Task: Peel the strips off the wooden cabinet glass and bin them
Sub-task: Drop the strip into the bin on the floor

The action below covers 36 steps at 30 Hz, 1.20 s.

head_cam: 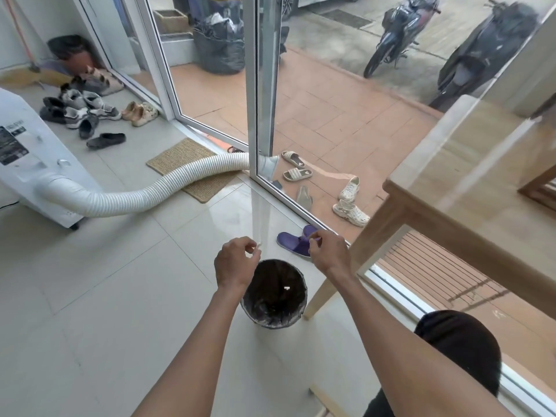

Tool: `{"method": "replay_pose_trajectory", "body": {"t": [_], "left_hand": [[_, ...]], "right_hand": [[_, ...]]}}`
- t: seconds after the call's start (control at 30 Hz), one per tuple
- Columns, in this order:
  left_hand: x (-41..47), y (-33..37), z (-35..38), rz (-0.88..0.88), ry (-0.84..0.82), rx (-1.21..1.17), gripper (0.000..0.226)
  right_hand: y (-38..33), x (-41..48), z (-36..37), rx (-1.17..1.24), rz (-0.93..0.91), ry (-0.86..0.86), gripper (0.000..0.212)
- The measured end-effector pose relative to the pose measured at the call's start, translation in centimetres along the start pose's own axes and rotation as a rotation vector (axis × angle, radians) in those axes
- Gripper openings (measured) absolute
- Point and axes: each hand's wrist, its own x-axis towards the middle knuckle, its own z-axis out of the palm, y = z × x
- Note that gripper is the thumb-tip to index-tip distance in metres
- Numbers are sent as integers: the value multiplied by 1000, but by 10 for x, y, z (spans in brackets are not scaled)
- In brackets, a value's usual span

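Head cam: L hand (pixel 237 263) & R hand (pixel 329 251) pinch small scraps over bin (pixel 275 322); unit label (pixel 10 145) unreadable.

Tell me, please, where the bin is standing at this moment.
In the head view the bin stands on the tiled floor at lower centre, just below the left hand and right hand, beside the wooden cabinet leg.

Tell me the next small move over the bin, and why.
Probably open the left hand to drop its small white scrap into the bin: both hands, the right hand too, hover above its rim, and one scrap lies inside.
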Motion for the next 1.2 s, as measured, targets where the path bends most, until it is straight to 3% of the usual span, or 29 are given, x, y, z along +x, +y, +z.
{"method": "replay_pose_trajectory", "body": {"t": [0.43,0.63,0.97,1.2], "left_hand": [[-11,8,35,-22,-62,11,21],[-11,-5,57,-79,-276,182,48],[-12,-16,42,-38,-263,298,44],[-10,-39,5,50,-193,308,54]], "right_hand": [[7,6,-5,50,-27,10,21],[29,-7,-5,170,39,-8,13],[36,-27,-6,112,5,-20,14],[5,-36,-20,117,-184,-43,40]]}}
